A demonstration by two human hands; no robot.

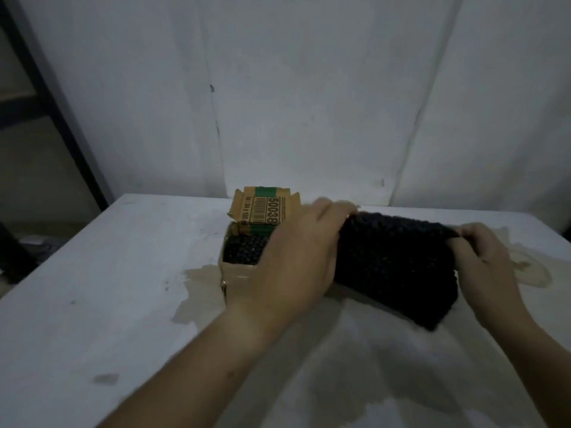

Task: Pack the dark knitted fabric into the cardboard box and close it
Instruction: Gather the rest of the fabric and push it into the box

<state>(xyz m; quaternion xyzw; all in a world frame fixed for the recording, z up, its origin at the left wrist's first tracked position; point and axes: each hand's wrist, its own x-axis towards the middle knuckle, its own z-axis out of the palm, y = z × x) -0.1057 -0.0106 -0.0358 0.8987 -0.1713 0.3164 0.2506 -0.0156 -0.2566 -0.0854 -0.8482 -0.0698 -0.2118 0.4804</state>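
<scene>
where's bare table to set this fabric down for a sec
The table is bare from the box out to its left edge, and along the near edge below the fabric. A narrower strip runs behind the fabric to the wall. It is crowded in the middle, where the left hand and right hand hold the fabric beside the box.

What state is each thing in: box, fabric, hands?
Cardboard box: open, flap up, dark knitted fabric inside.
Folded fabric: outside box, to its right, held at both ends.
Left hand: grips its left end.
Right hand: grips its right end.
Table: stained.
</scene>
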